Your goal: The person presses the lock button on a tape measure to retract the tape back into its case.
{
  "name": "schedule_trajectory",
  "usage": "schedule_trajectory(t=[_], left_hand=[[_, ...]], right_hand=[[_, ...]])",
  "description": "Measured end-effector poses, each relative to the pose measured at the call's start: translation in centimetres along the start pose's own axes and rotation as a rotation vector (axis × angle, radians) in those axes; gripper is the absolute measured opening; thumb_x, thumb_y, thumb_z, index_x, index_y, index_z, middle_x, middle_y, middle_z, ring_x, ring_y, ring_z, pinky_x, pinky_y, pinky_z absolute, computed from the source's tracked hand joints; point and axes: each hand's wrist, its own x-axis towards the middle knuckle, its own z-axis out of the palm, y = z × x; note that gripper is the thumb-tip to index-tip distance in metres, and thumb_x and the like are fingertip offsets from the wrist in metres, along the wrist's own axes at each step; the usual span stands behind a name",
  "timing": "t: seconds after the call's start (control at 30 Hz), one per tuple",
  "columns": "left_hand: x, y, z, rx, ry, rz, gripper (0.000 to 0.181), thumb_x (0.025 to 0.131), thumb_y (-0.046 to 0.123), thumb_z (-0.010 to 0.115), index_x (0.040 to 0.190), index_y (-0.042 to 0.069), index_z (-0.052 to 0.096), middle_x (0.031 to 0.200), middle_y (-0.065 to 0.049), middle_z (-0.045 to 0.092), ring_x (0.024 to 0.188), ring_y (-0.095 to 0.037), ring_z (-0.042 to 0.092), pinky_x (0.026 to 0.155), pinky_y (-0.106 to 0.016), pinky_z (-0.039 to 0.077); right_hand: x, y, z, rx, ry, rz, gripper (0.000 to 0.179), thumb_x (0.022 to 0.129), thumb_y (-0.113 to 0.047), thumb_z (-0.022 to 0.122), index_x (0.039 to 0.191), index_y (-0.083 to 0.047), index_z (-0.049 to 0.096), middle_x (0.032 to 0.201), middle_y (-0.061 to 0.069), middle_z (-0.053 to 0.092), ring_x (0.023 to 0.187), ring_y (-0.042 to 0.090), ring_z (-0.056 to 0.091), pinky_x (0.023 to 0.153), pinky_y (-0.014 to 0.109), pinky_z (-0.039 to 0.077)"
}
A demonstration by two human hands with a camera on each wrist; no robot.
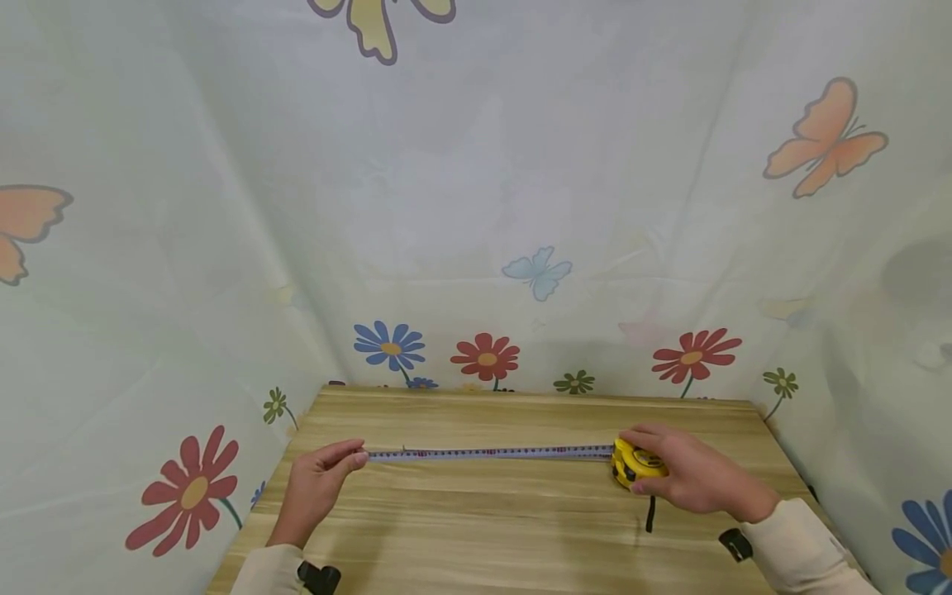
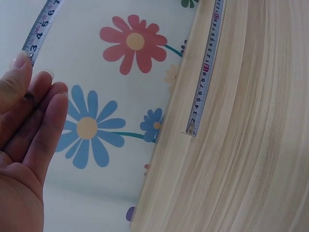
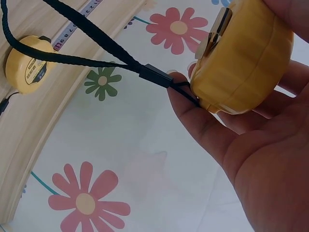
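My left hand (image 1: 312,489) pinches the free end of a tape measure's blade (image 1: 461,454) between thumb and fingertips. From there the printed blade runs straight across to the yellow tape measure (image 1: 635,464), which my right hand (image 1: 702,475) grips by its case. A black wrist strap (image 3: 157,76) hangs from that case. The wrist views reveal a second yellow tape measure (image 3: 30,67) lying on the table, its own blade (image 2: 205,72) pulled out along the wood. In the head view the held tape measure and blade mostly hide it.
The wood-grain tabletop (image 1: 483,529) lies under both hands. Behind it and to both sides hangs a pale cloth (image 1: 446,207) printed with flowers and butterflies, close to the table's back edge. A black strap device (image 1: 320,576) is on each wrist.
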Motion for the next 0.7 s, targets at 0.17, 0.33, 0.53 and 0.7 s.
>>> schedule_trajectory(t=[0.17,0.33,0.53,0.7], left_hand=[[0.01,0.03,-0.01,0.01,-0.001,0.002,0.035,0.096,0.033,0.077,0.124,0.012,0.078,0.112,-0.007,0.081,0.094,0.002,0.073,0.084,-0.015,0.056],[0.01,0.11,-0.02,0.016,-0.003,-0.005,0.036,0.095,0.036,0.077,0.123,0.013,0.078,0.113,-0.006,0.081,0.096,0.004,0.072,0.084,-0.015,0.056],[-0.01,0.23,-0.01,0.009,0.001,-0.017,0.037,0.095,0.035,0.078,0.123,0.012,0.078,0.113,-0.007,0.081,0.096,0.004,0.072,0.084,-0.016,0.056],[-0.01,0.25,0.06,0.005,-0.006,-0.02,0.037,0.095,0.036,0.077,0.124,0.013,0.078,0.113,-0.007,0.081,0.095,0.003,0.073,0.085,-0.015,0.056]], right_hand=[[-0.04,0.02,-0.01,0.002,0.001,-0.002,0.066,0.093,-0.036,0.079,0.146,-0.003,0.058,0.148,0.02,0.057,0.124,0.032,0.063,0.099,0.051,0.056],[-0.02,0.23,0.04,-0.006,0.008,-0.003,0.066,0.093,-0.036,0.079,0.146,-0.002,0.058,0.148,0.019,0.057,0.124,0.031,0.062,0.099,0.051,0.056],[-0.03,0.36,0.02,-0.003,0.006,-0.001,0.066,0.094,-0.037,0.078,0.146,-0.002,0.057,0.148,0.02,0.057,0.124,0.031,0.062,0.099,0.052,0.055],[-0.03,0.47,0.01,-0.006,0.009,-0.003,0.067,0.094,-0.037,0.078,0.147,-0.002,0.057,0.148,0.02,0.057,0.123,0.031,0.062,0.099,0.051,0.056]])
